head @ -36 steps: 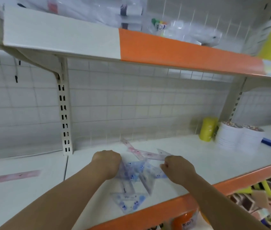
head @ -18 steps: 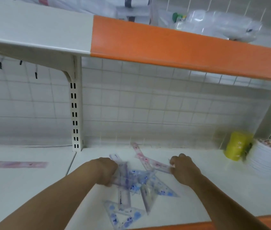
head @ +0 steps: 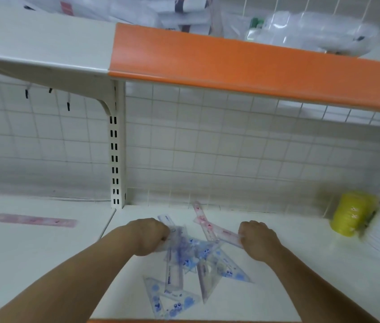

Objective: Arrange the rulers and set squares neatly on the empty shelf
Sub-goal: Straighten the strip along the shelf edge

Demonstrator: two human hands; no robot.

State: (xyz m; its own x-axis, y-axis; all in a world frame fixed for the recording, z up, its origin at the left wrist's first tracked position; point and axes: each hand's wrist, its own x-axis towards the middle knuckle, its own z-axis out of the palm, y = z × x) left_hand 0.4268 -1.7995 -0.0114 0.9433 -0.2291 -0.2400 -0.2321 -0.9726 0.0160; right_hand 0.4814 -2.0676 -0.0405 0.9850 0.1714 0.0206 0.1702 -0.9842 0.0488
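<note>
White shelf (head: 284,285), ruler heap (head: 192,256) gripped between left hand (head: 148,236), right hand (head: 257,241)

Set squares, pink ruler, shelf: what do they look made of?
Set squares: clear glossy plastic, maybe acrylic or similar. The shelf shows through them, and they carry blue print.
Pink ruler: the same kind of see-through plastic, with pink print.
Shelf: looks like painted sheet metal, off-white and smooth with a soft sheen, though the look alone cannot confirm it.
</note>
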